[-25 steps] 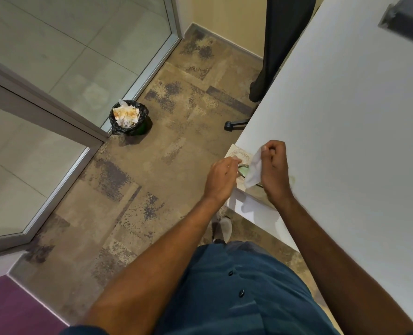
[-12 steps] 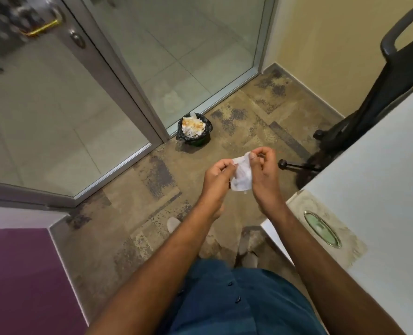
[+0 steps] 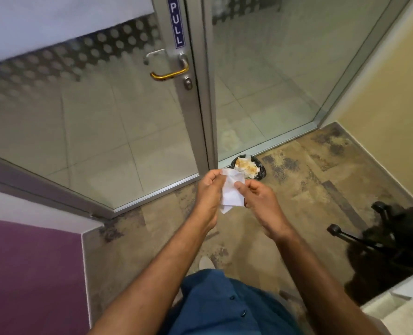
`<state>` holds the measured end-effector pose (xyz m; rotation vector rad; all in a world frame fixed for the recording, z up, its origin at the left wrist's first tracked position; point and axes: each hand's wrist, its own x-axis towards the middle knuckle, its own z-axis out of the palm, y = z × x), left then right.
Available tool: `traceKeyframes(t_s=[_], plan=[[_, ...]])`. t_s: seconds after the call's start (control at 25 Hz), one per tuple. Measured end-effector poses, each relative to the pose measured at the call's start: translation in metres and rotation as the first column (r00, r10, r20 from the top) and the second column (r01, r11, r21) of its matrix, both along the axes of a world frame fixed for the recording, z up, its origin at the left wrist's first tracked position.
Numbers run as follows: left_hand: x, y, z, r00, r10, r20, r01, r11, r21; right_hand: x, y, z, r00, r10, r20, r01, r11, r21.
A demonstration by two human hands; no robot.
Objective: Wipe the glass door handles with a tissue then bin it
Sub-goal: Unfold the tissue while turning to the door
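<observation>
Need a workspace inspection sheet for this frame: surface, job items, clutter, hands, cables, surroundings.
Surface: patterned brown floor, worn dark patches.
Job's things: white tissue held in both hands; gold door handle on the glass door, untouched; bin with black liner, holding crumpled paper, beside the door frame.
Clutter: nothing seen.
Grippers: left hand and right hand pinch the tissue, fingers closed on it.
Cables: nothing seen.
Surroundings: blue PULL sign above the handle; black office chair at right; purple wall at left.
</observation>
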<state>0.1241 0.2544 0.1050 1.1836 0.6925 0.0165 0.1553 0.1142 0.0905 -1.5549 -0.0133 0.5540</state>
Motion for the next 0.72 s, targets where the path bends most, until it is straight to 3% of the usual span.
traceKeyframes(t_s=[0.24,0.44,0.56,0.72], plan=[[0.018,0.101,0.013,0.991,0.086,0.102,-0.102,0.982,0.160,0.027,0.122,0.024,0.961,-0.021,-0.275,0.101,0.954,0.281],[0.045,0.150,0.010,0.967,0.208,0.146,-0.235,0.952,0.197,0.066,0.169,0.034,0.950,0.035,-0.311,0.060,0.955,0.290],[0.068,0.172,0.007,0.954,0.270,0.133,-0.293,0.933,0.208,0.095,0.184,0.035,0.962,0.059,-0.268,0.006,0.971,0.237],[0.112,0.203,0.016,0.928,0.350,0.131,-0.370,0.909,0.190,0.145,0.207,0.049,0.982,0.180,-0.052,-0.176,0.982,0.068]])
